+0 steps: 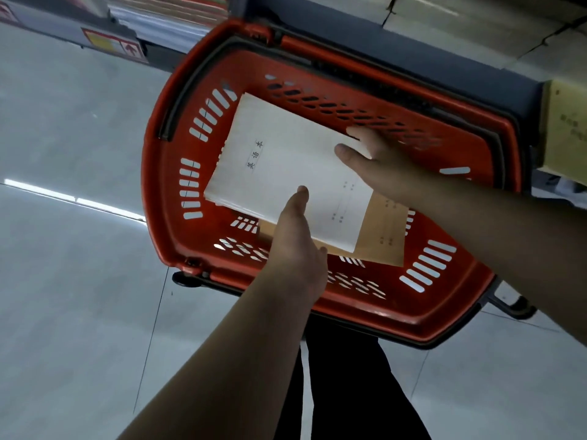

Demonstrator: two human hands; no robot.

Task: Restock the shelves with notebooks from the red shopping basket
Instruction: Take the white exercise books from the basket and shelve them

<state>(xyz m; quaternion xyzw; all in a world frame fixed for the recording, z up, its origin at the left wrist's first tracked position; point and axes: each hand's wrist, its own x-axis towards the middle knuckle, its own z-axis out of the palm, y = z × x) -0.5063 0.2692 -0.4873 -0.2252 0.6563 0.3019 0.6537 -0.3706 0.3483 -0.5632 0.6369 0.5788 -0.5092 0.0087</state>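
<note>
nearest me, my left hand [297,239] grips the near edge of the white notebook stack [286,173], thumb on top, and my right hand [378,166] grips its far right corner. the stack sits in the middle of the red basket [317,315], over a tan notebook [381,233]. beyond, the shelves [413,49] wait; i judge restocking unfinished, with this stack and the tan one left.

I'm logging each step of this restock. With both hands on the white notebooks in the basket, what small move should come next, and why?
Probably lift the white notebook stack straight up out of the red basket. The left hand holds its near edge and the right hand its far side, so it seems gripped from both sides, while a tan notebook stays beneath.
</note>
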